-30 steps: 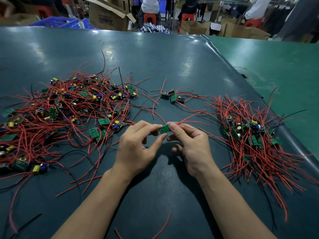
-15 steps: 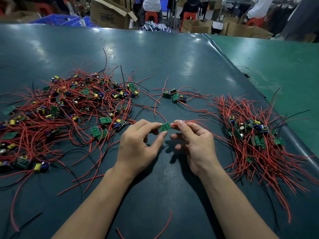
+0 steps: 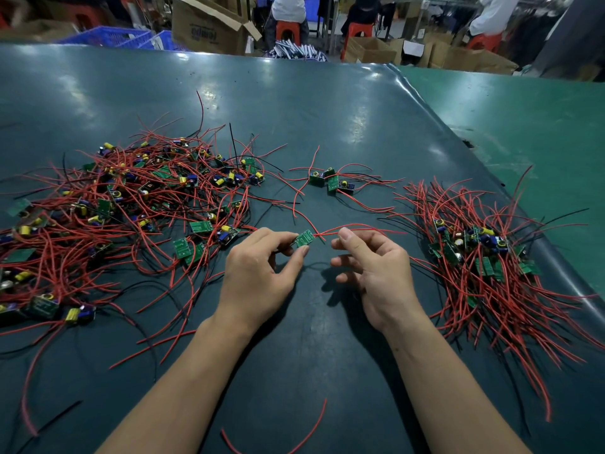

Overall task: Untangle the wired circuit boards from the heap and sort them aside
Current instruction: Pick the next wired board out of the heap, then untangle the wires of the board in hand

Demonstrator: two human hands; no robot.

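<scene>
Dark green worktable strewn with red-wired circuit boards.
Left hand pinches a small green board at centre — between heap and sorted pile; right hand beside it, fingers loosely curled, holding nothing.

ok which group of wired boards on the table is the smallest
The small cluster at the centre, beyond the hands: a few boards, set apart from the big tangled heap left and the combed pile right.

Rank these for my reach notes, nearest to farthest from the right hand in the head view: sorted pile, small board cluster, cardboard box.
1. Sorted pile, just right of the right hand.
2. Small board cluster, ahead on the table.
3. Cardboard box, far off, beyond the table's back edge.
</scene>
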